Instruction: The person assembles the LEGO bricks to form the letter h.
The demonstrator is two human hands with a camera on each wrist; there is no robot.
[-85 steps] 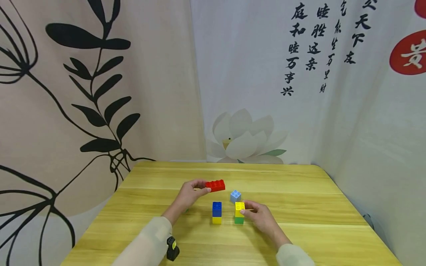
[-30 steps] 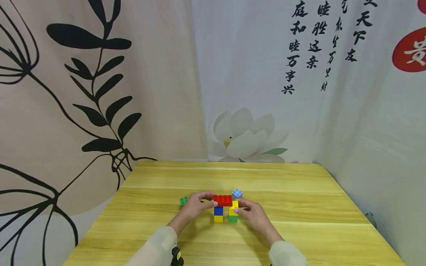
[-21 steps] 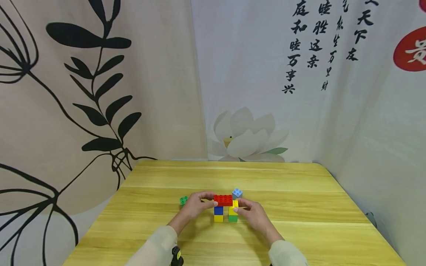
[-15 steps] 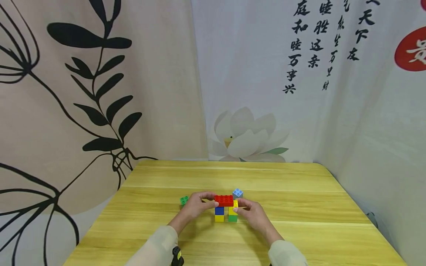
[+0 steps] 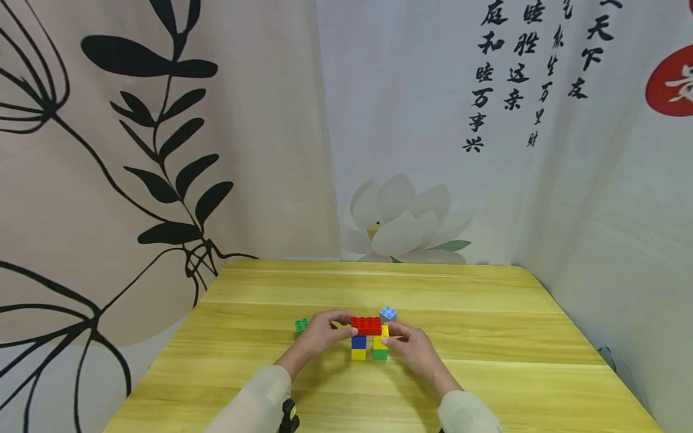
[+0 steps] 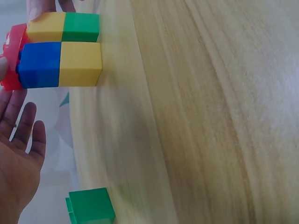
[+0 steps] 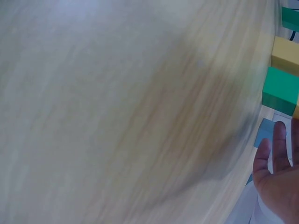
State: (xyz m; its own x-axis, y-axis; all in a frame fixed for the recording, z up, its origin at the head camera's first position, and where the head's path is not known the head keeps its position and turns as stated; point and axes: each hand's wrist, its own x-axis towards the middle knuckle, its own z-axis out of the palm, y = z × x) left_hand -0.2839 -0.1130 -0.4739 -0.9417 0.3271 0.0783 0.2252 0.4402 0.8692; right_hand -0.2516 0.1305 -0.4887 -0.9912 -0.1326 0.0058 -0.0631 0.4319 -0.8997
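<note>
Between thumb and fingers my left hand (image 5: pixel 320 334) pinches the left end of a red toy building brick (image 5: pixel 366 326), which spans the tops of two short stacks. The left stack is a blue brick (image 5: pixel 358 342) on a yellow one (image 5: pixel 358 355). In the left wrist view, blue studs show at the underside of the red brick (image 6: pixel 14 58), which leans slightly. My right hand (image 5: pixel 415 349) pinches the upper yellow brick (image 5: pixel 379 343) of the right stack, whose base is a green brick (image 5: pixel 380 355). A narrow gap parts the two stacks.
A light blue brick (image 5: pixel 388 313) sits just behind the right stack. Left of my left hand, partly hidden by it, lies another green brick (image 5: pixel 301 325). The wooden table (image 5: pixel 487 313) ends at a printed curtain (image 5: pixel 271 150).
The red brick has come from behind the left stack, rightward and down onto both stacks. My right hand has slid its stack left, nearer the other. Over the last second the hands barely move.
</note>
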